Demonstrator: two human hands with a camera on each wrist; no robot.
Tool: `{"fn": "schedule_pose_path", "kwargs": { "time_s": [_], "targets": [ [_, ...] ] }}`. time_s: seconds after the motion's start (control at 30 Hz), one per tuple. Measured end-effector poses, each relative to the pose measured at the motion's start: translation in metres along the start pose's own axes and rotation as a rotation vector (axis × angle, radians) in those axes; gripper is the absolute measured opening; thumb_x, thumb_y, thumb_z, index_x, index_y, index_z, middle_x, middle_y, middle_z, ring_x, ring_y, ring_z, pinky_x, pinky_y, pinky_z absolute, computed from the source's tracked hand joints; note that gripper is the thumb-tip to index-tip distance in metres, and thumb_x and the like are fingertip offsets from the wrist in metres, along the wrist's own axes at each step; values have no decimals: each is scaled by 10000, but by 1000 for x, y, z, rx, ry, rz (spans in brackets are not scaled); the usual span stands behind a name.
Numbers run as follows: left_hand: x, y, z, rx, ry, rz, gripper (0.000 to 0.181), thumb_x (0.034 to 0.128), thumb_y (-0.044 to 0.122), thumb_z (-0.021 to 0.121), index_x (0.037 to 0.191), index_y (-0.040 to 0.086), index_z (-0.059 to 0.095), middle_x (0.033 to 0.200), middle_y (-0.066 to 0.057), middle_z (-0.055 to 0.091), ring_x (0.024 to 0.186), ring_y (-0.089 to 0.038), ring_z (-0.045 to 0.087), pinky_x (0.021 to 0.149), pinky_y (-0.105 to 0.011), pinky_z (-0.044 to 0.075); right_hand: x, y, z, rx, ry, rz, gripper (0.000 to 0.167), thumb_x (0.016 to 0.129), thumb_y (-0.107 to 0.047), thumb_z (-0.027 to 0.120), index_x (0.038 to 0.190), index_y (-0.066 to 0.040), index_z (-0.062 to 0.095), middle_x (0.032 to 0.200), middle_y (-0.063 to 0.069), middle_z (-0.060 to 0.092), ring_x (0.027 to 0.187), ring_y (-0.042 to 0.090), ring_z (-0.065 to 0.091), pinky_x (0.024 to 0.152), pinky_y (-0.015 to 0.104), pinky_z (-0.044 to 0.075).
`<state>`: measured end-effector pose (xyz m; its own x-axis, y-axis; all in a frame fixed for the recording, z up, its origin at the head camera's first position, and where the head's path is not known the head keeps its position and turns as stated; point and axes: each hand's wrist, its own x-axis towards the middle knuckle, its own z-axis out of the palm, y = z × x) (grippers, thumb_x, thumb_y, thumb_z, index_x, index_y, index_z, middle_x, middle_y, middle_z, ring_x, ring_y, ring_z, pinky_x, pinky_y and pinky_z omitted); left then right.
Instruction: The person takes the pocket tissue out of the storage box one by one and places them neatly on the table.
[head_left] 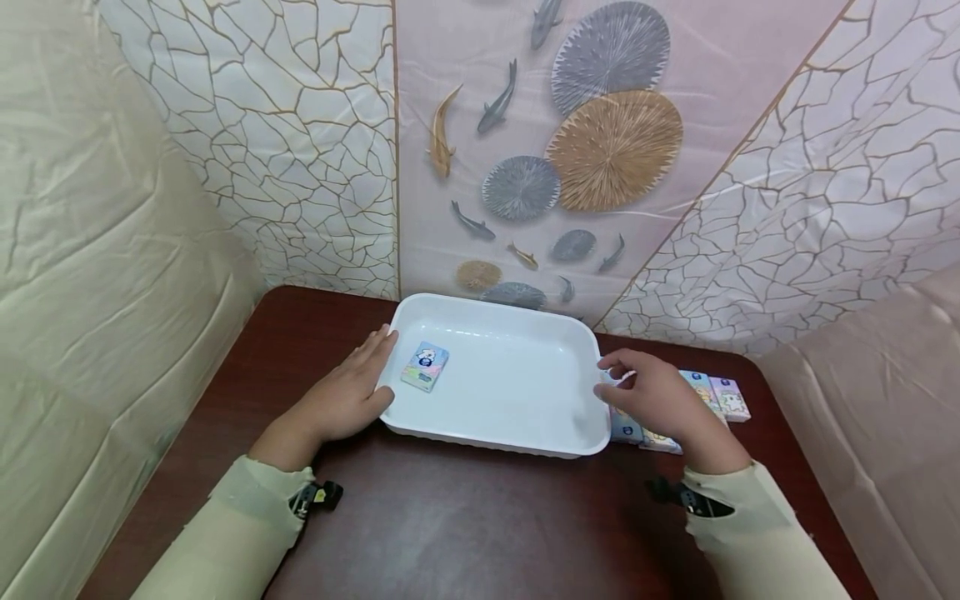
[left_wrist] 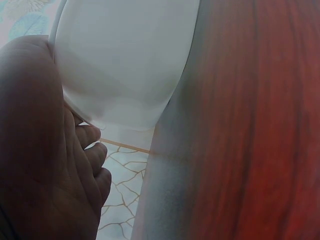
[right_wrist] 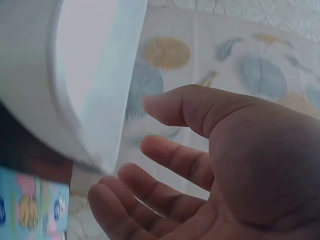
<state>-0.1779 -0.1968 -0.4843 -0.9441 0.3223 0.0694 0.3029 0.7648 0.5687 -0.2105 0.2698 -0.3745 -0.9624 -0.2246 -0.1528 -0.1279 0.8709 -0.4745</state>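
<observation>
A white rectangular tray [head_left: 517, 379] stands on the dark red-brown table. Inside it, near the left end, lies one small pastel pack [head_left: 425, 367] printed with a white cartoon figure. My left hand [head_left: 341, 398] rests against the tray's left side, fingers extended along the rim. At the opposite end, my right hand [head_left: 651, 393] hovers by the right rim. Its fingers are loosely bent with a gap to the thumb, and the right wrist view shows nothing between them. Several similar packs [head_left: 731, 399] lie under and beyond that hand, partly hidden by it.
The wooden tabletop [head_left: 480, 517] extends in front of the tray. Behind the tray hangs a patterned cloth [head_left: 480, 242] with fish and round leaf shapes. Plain beige cloth [head_left: 97, 292] closes off the left side, with similar cloth on the right.
</observation>
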Motion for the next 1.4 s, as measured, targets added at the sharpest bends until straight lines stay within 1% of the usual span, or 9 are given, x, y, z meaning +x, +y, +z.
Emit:
{"fn": "schedule_pose_path", "kwargs": {
  "time_s": [0.1,0.27,0.37,0.5,0.67,0.8,1.03,1.13,1.4],
  "targets": [
    [0,1,0,0,-2,1,846,1095,250,486,1826,119,81,1908,-154,87,1771,-392,126,1416,-624,205,7,-8,7,3,-21,-12,411,1015,-328,826,1350,-101,755,1268,161,739,1118,336,715,819,400,644],
    [-2,1,-1,-1,-7,-1,849,1092,247,488,1825,113,81,1907,-158,81,1772,-394,117,1417,-627,197,20,-22,18,-9,-69,-31,359,1008,-324,829,1304,-128,774,1234,123,751,1119,320,726,869,437,645],
    [-2,0,-1,0,-4,0,849,1092,247,490,1825,109,85,1907,-160,85,1770,-401,124,1416,-627,199,29,-33,23,-16,-94,-49,347,1003,-323,833,1281,-122,780,1201,107,757,1098,298,729,859,429,641],
    [-3,-1,0,2,-1,-2,846,1093,250,491,1824,105,91,1907,-157,88,1771,-399,125,1417,-625,199,41,-45,31,-8,-128,-65,334,1003,-325,833,1261,-119,781,1143,82,756,970,240,741,786,377,616],
    [-3,-1,0,-3,-2,-5,849,1092,252,490,1825,112,86,1908,-154,85,1771,-399,123,1416,-629,198,54,-59,39,66,-209,-54,336,1016,-292,825,1283,-96,763,1115,93,736,816,211,757,737,354,643],
    [-3,1,0,-5,-9,-10,855,1094,265,490,1828,129,73,1911,-139,71,1775,-384,112,1417,-627,196,62,-68,46,106,-250,-49,333,1014,-277,832,1281,-91,759,1116,100,717,815,218,758,747,356,673],
    [-1,1,0,0,-15,-15,865,1091,271,496,1829,137,65,1914,-122,56,1777,-372,100,1421,-622,186,74,-84,57,164,-277,-51,342,1007,-261,836,1283,-76,756,1101,102,700,803,243,757,756,385,691],
    [0,1,0,2,-18,-19,869,1089,274,497,1829,144,61,1915,-113,51,1778,-369,100,1420,-620,189,80,-89,63,205,-291,-49,332,1003,-255,840,1272,-79,756,1107,110,689,829,251,748,758,379,695],
    [0,1,0,11,-22,-27,871,1090,277,495,1830,148,54,1916,-105,42,1778,-367,95,1420,-621,190,94,-108,77,258,-341,-18,345,996,-247,847,1288,-88,754,1130,126,659,942,289,741,786,366,702]
  ]
}}
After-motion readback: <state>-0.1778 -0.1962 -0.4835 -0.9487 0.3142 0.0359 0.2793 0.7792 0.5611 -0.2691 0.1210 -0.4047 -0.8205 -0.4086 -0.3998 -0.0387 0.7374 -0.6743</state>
